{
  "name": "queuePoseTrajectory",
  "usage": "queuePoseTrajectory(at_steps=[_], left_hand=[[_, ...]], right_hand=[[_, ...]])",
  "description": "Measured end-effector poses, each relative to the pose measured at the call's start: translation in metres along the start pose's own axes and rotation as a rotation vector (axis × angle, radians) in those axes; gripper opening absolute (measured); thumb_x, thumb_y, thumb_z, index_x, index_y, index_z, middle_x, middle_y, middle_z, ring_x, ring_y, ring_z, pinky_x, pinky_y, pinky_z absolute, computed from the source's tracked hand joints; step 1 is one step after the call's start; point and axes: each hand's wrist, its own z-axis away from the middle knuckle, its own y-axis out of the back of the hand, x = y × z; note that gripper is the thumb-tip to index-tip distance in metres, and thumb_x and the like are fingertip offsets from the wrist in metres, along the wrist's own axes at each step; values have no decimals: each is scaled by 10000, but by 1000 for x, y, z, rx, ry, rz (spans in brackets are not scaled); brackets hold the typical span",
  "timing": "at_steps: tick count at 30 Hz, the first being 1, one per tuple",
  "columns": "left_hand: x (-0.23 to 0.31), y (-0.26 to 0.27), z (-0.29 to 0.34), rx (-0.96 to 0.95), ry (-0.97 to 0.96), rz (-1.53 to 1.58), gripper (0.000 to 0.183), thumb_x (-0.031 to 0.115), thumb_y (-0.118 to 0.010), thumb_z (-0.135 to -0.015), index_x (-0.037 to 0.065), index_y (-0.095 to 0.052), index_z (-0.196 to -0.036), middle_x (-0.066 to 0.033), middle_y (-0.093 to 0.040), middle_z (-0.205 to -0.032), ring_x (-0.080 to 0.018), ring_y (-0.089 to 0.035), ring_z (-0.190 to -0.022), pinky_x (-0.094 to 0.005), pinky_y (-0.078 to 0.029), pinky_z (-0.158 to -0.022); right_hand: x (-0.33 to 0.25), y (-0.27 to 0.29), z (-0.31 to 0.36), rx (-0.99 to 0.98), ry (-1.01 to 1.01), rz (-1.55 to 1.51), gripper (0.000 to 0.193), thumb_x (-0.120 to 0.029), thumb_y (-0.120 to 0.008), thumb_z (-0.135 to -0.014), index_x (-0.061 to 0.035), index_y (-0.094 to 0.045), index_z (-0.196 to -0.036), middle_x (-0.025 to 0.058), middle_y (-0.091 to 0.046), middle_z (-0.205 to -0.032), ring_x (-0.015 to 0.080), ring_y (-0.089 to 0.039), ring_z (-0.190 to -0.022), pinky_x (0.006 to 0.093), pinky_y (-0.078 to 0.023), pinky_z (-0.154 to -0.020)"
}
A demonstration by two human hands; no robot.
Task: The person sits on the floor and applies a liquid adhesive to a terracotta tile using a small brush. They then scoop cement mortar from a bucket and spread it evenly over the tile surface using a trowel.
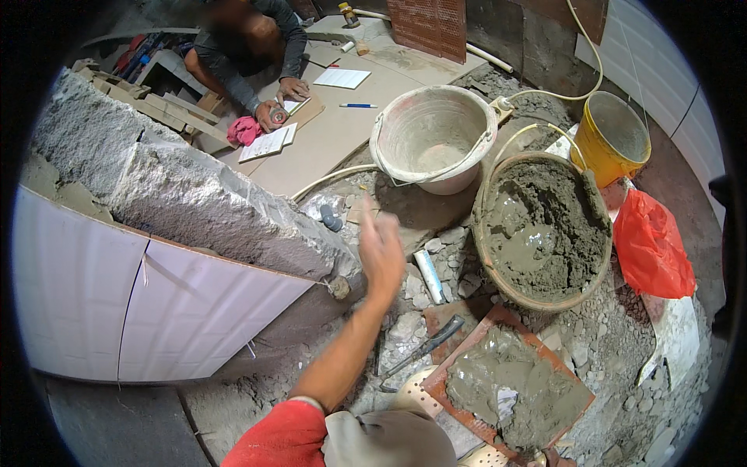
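My left hand is raised over the rubble near the end of the broken wall. Its fingers are stretched out, somewhat blurred, and hold nothing. At the bottom edge, part of my right hand grips the lower corner of a reddish-brown tile, back side up. Wet grey mortar is spread thickly across that tile. A round tub of mortar stands just beyond it. Between my left hand and the tub lies a white and blue tube. A tool with a dark handle rests beside the tile.
A whitish bucket and a yellow bucket stand behind the tub, with a red plastic bag to the right. A low tiled wall blocks the left. Beyond it, another person handles white tiles on the floor.
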Motion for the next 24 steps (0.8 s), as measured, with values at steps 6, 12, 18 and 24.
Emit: queuePoseTrajectory(at_steps=[6,12,18,24], left_hand=[[52,-11,-131,214,115,531,810,163,-471,-941,26,-112,-1654,-127,-654,-925,-141,-523,-626,-266,-435,-555],[40,-15,-163,153,250,656,858,165,-468,-932,102,-36,-1670,-113,-641,-906,-122,-492,-628,-253,-380,-475],[31,-11,-165,139,235,634,838,170,-477,-942,117,-72,-1673,-108,-642,-913,-124,-489,-614,-251,-383,-478],[35,-8,-166,147,224,627,830,163,-478,-943,133,-90,-1676,-112,-640,-913,-123,-491,-613,-257,-393,-488]], right_hand=[[-2,1,2,-16,-17,-17,473,-322,-639,-990,-97,-533,-1392,286,-686,-833,497,-665,-776,565,-517,-669],[-6,0,2,6,-21,-18,456,-339,-636,-993,-76,-564,-1358,303,-688,-864,512,-664,-813,563,-526,-695],[-6,0,0,-36,-61,-39,470,-339,-631,-995,-65,-560,-1371,315,-689,-899,520,-663,-841,565,-529,-713],[-4,-1,2,-30,-63,-47,481,-327,-632,-995,-62,-553,-1388,316,-692,-918,518,-669,-849,564,-534,-720]])
